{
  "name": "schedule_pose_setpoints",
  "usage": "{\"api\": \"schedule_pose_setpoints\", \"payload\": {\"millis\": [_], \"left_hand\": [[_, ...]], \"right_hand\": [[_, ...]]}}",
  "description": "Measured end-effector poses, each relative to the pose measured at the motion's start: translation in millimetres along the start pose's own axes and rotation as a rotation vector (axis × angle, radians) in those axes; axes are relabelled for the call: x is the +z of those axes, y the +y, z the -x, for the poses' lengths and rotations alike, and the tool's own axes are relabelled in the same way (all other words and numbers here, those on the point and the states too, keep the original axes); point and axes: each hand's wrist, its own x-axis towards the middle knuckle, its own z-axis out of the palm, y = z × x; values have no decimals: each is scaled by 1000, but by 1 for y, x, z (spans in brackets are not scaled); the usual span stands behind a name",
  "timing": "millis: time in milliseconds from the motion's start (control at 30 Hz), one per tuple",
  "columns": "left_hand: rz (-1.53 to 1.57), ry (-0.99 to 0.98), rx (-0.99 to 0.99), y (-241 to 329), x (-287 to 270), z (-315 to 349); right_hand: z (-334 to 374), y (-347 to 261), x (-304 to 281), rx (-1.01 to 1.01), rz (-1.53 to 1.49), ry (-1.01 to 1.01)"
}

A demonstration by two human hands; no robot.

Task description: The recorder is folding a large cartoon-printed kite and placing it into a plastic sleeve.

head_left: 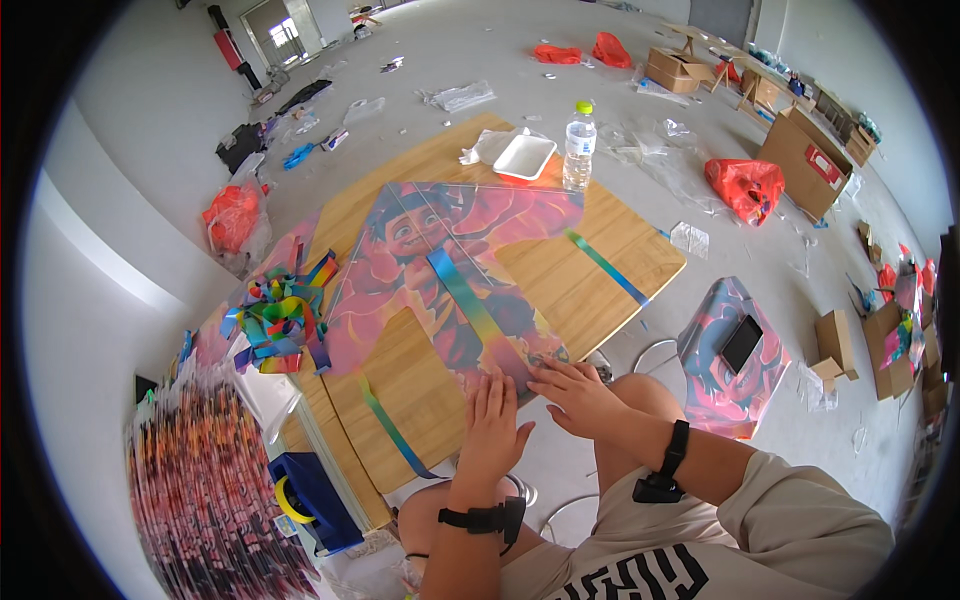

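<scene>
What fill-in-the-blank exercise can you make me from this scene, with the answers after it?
The left hand and right hand rest palm ____ on the printed sheet.
The black phone lies to the ____ of the wooden table.
The holder with the yellow roll is dark ____.
The white tray sits to the ____ of the clear bottle.

Missing words: down; right; blue; left.

Left fingers [494,396] and right fingers [551,383] hide part of the printed sheet [405,262] at its near end; heaped ribbons [282,318] hide the surface beneath them. The lower edge cuts off the left forearm [460,560], the colourful pile [906,325] at far right is blurred, and distant floor scraps [392,65] are too small to tell.
</scene>
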Motion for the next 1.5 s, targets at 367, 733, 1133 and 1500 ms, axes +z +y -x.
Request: {"api": "schedule_pose_setpoints", "payload": {"millis": [367, 733, 1133, 1500], "left_hand": [[-39, -42, -5, 3, 5, 0], [29, -162, -44, -12, -7, -21], [189, 79, -243, -156, -63, -170], [-366, -21, -214, -136, 23, -209]], "right_hand": [[-9, -16, -6, 1, 252, -17], [-15, -15, -6, 11, 304, -101], [-12, -6, 7, -28, 378, 44], [-16, -9, -3, 17, 357, 21]]}}
